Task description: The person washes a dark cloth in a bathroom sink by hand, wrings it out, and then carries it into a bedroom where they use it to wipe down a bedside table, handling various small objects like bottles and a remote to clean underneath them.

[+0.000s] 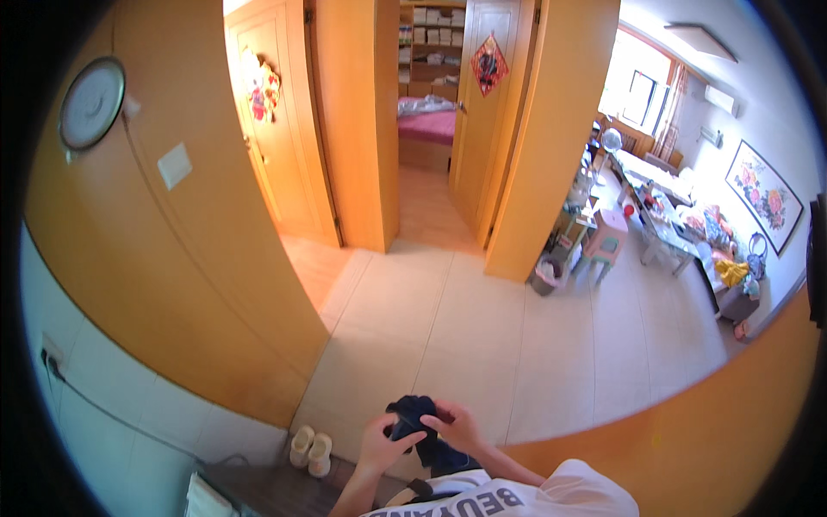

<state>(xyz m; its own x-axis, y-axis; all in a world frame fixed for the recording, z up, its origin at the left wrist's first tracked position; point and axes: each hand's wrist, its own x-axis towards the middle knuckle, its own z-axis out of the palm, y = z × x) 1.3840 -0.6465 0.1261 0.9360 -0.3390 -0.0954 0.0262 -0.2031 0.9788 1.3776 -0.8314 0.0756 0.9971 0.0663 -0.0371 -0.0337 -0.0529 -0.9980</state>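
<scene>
My left hand point(382, 444) and my right hand point(455, 428) are close together in front of my body, low in the picture. Between them they hold a dark blue cloth item point(412, 413), bunched up; what kind of item it is cannot be told. Thumbs and fingers of both hands press on it from either side. More dark cloth shows just below, above the white shirt point(523, 494) with dark lettering. Some of the fingertips are hidden by the cloth.
Pale slip-on shoes point(319, 454) stand on the floor by the left wall. A black cable point(123, 417) runs from a wall socket point(52, 354). Ahead are doors and an open doorway to a bed point(426, 129). A waste bin point(546, 276), stool point(607, 229) and cluttered glass table point(665, 226) stand right.
</scene>
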